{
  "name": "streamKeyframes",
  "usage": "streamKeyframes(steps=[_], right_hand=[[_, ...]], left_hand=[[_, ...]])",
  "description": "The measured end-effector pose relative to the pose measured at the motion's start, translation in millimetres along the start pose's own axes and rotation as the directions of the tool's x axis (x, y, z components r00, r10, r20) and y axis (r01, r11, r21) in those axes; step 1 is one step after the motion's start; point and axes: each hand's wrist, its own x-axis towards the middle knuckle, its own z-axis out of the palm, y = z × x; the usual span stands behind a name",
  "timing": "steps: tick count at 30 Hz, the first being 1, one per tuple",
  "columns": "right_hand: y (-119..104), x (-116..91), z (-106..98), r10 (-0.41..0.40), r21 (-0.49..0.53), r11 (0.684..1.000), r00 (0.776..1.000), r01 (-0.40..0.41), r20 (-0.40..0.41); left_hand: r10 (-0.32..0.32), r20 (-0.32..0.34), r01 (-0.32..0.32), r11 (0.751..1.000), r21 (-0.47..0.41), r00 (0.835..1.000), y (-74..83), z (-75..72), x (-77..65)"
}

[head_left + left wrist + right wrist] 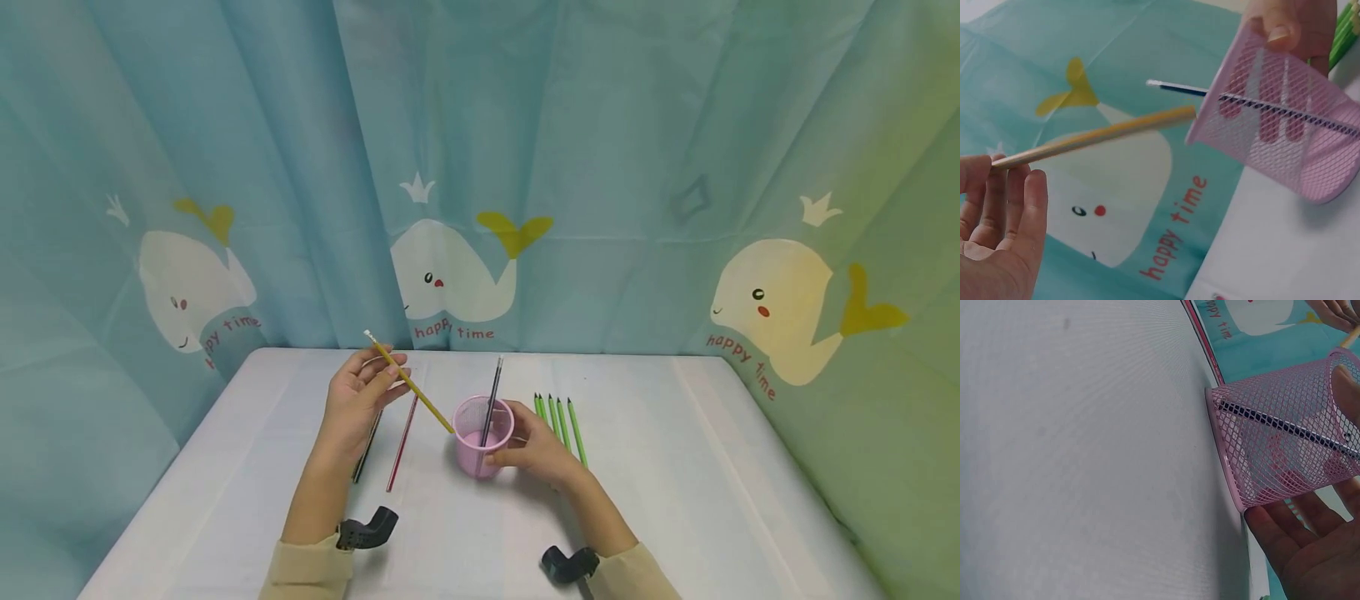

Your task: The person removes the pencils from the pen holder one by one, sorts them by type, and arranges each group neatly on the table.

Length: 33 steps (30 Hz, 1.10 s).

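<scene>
My left hand [362,393] pinches a yellow pencil [412,385] between thumb and fingers, its white eraser end up and to the left. The pencil's lower end sits right at the rim of a pink mesh pencil cup [1285,119]. Around the cup's right side curl the fingers and thumb of my right hand [536,442], holding it upright on the table. One dark pencil [492,400] leans inside the cup; its shaft shows through the mesh in both wrist views.
Several green pencils [573,425] lie side by side to the right of the cup, partly behind my right hand. On the left, a red pencil [402,443] and dark pencils [367,448] lie on the white table [675,500]. A whale-print curtain [600,167] hangs behind.
</scene>
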Motion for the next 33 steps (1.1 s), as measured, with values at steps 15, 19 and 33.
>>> streamKeyframes(steps=[15,19,33], right_hand=[[1,1,-1,-0.014,-0.005,1.000,1.000,0.014,0.005],[0,1,-1,-0.010,-0.013,1.000,1.000,0.010,-0.002],[0,1,0,0.008,-0.037,0.999,1.000,-0.009,-0.014]], left_hand=[[-0.016,-0.087,0.025,0.995,0.101,0.996,5.7,-27.1,1.7],[-0.028,-0.119,0.049,0.983,0.177,0.992,2.8,-32.3,3.6],[-0.069,-0.238,0.155,0.919,0.364,0.969,-5.6,-51.1,6.4]])
